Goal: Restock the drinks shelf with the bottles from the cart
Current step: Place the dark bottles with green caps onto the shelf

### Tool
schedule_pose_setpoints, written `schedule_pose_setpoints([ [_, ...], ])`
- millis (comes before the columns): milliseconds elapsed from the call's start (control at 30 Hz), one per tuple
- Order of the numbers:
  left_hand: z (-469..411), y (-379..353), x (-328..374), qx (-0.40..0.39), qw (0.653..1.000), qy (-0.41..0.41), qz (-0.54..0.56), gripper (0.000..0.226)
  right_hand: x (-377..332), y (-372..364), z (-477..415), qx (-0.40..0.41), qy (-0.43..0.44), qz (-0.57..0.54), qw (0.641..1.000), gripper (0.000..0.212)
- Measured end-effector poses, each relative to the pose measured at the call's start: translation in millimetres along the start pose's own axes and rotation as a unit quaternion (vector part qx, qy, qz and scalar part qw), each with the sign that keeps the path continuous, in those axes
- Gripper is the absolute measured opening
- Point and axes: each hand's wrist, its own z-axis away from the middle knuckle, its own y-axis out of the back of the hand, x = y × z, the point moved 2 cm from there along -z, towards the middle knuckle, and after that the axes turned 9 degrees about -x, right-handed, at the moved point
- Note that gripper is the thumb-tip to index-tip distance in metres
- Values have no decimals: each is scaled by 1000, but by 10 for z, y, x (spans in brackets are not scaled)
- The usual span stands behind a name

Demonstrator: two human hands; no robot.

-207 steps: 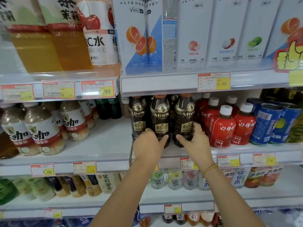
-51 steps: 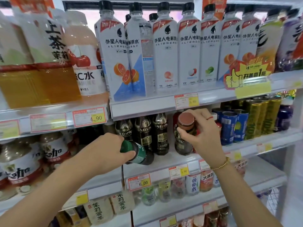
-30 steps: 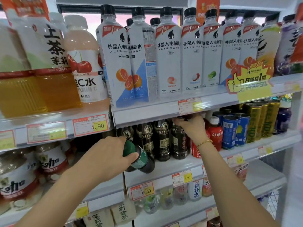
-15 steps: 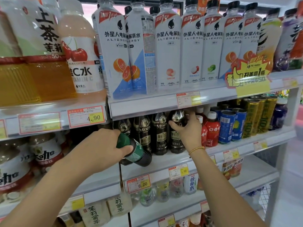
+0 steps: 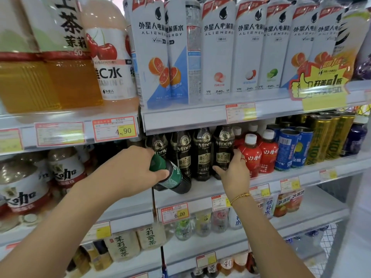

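My left hand (image 5: 128, 169) grips a dark bottle with a green cap (image 5: 170, 175), held tilted in front of the middle shelf (image 5: 200, 189). A row of dark MDOY coffee bottles (image 5: 201, 153) stands upright on that shelf. My right hand (image 5: 233, 171) wraps its thumb and fingers round the lower part of the rightmost coffee bottle (image 5: 222, 145), which stands on the shelf beside the red bottles (image 5: 251, 155).
Blue cans (image 5: 287, 149) and gold cans (image 5: 325, 137) fill the shelf's right end. Tall white bottles (image 5: 218, 47) line the shelf above, whose rail (image 5: 190, 119) hangs low over the coffee caps. Milky coffee bottles (image 5: 64, 167) stand at left. Lower shelves hold small bottles.
My right hand set a brown-capped coffee bottle into the row, then slid from its neck down to its lower body. My left hand stayed in place with the green-capped bottle.
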Motion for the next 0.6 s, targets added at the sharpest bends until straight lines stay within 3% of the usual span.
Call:
schedule_pose_setpoints([
  [67, 7, -4, 6, 1, 1000, -3, -6, 37, 34, -32, 24, 10, -4, -46, 999, 69],
  [233, 28, -10, 16, -3, 1000, -3, -16, 37, 93, -135, 98, 20, 10, 19, 1000, 67],
  [600, 56, -3, 25, -20, 1000, 9, -14, 34, 113, -239, 22, 54, 20, -29, 998, 53],
])
